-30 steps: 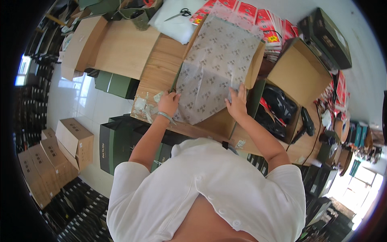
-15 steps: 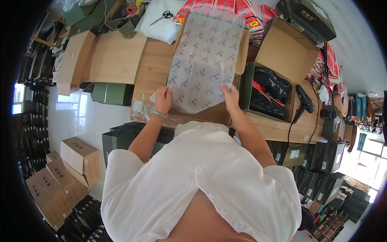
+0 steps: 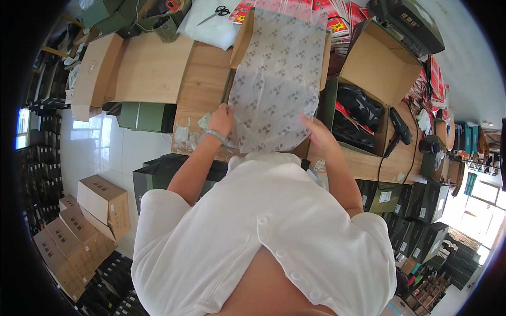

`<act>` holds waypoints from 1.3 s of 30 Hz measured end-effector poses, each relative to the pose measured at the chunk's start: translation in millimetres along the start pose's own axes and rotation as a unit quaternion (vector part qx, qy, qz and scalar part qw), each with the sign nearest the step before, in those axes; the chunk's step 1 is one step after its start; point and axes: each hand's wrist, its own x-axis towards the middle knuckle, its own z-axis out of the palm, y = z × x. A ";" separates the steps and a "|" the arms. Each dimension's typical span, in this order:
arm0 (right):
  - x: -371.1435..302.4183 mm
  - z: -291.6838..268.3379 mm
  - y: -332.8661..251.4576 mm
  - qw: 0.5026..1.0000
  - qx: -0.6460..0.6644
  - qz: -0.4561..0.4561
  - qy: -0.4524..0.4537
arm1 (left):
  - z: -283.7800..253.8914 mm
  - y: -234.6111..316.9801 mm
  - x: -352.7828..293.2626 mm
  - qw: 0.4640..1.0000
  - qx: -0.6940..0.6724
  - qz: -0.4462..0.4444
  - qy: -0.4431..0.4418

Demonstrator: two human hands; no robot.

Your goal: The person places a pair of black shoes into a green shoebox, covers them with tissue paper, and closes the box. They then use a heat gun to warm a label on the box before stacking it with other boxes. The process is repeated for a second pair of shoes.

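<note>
A sheet of translucent white tissue paper (image 3: 279,73) with a dark printed pattern lies spread over an open shoe box (image 3: 241,45), covering most of it. My left hand (image 3: 220,121), with a bangle at the wrist, is closed at the sheet's left edge. At the lower right edge, my right hand (image 3: 320,136) pinches the paper between thumb and fingers. The sheet's near end droops close to my white shirt. What lies under it inside the box is hidden.
Right of the sheet, another open box (image 3: 382,58) holds black shoes (image 3: 358,113). A black hair dryer (image 3: 398,131) with a cord lies beyond it. Scissors (image 3: 214,15) rest on white wrapping at the back. A large carton (image 3: 150,68) stands left, and red printed packets (image 3: 337,21) lie behind.
The tissue paper has shifted right, baring more of the box's left side. My left hand has moved up and right; my right hand has moved right and slightly nearer.
</note>
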 end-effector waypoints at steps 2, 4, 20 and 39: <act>-32.3 -6.8 6.9 0.995 -0.059 0.065 -0.055 | -13.9 -0.2 -13.8 0.996 -0.067 0.044 -0.045; -65.3 12.3 2.5 0.994 -0.090 0.049 -0.034 | -19.8 -10.6 -21.4 0.987 -0.130 0.050 -0.083; 36.0 58.7 58.2 0.698 -0.690 0.146 0.123 | 51.5 -11.9 29.6 0.878 0.388 0.105 -0.262; 54.3 41.4 113.0 0.592 -0.803 -0.061 0.027 | 91.1 -35.7 19.0 0.741 0.534 0.294 -0.283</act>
